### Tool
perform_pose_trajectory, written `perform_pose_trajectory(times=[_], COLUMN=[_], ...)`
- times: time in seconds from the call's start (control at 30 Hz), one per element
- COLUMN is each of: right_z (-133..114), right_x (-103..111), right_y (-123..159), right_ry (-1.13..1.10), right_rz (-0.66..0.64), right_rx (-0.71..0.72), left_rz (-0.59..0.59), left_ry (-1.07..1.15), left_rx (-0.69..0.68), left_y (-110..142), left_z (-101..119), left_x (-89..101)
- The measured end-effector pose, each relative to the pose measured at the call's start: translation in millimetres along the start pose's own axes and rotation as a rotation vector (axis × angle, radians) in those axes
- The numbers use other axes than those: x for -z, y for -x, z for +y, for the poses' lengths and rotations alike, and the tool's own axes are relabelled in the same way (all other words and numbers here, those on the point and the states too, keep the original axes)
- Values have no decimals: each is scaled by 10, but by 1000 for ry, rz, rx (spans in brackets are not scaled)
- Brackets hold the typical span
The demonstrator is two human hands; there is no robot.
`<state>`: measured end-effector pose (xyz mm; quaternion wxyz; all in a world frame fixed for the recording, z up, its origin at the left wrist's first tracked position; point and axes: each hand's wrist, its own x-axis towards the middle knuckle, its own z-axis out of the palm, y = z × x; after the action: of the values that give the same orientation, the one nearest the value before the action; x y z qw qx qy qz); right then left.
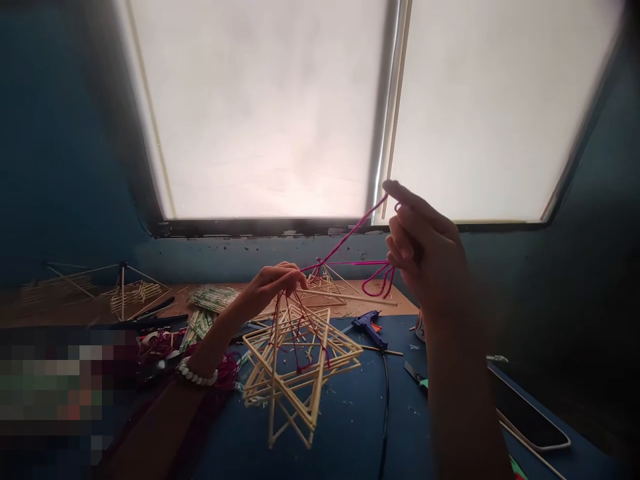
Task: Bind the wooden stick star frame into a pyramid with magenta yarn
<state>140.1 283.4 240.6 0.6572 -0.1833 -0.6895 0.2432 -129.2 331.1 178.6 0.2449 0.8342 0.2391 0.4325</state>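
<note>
The right fingers [401,203] pinch a magenta cord [350,233] high against the window [260,113], a loop of it hanging beside them. The left fingers [287,272] are curled around the same cord, which runs down into a star-shaped stick frame [295,373] lying on a blue mat [345,427] near the desk's front edge. A glue gun [369,330] sits just right of the frame, more stick frames [133,300] stand toward the far left corner, and the right forearm [450,373] partly blocks a phone [530,413] near the right edge.
</note>
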Motion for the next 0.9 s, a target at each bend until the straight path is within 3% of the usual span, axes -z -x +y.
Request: perform_pose_trajectory(times=[0.23, 0.37, 0.57, 0.77, 0.9], right_z=[-58, 12, 231, 496, 612], right_x=[71, -79, -401, -344, -327], right_y=[16, 29, 12, -48, -87], right_ry=[-65, -44, 433, 972, 1044], right_rz=[89, 44, -161, -473, -461], right_rx=[-74, -10, 191, 256, 238], left_rz=[-52, -37, -55, -3, -46], left_ry=[-129, -169, -191, -192, -131], left_rx=[-29, -48, -20, -1, 37], left_y=[0, 0, 22, 39, 31], left_z=[52, 72, 64, 40, 5], left_x=[6, -25, 6, 132, 136])
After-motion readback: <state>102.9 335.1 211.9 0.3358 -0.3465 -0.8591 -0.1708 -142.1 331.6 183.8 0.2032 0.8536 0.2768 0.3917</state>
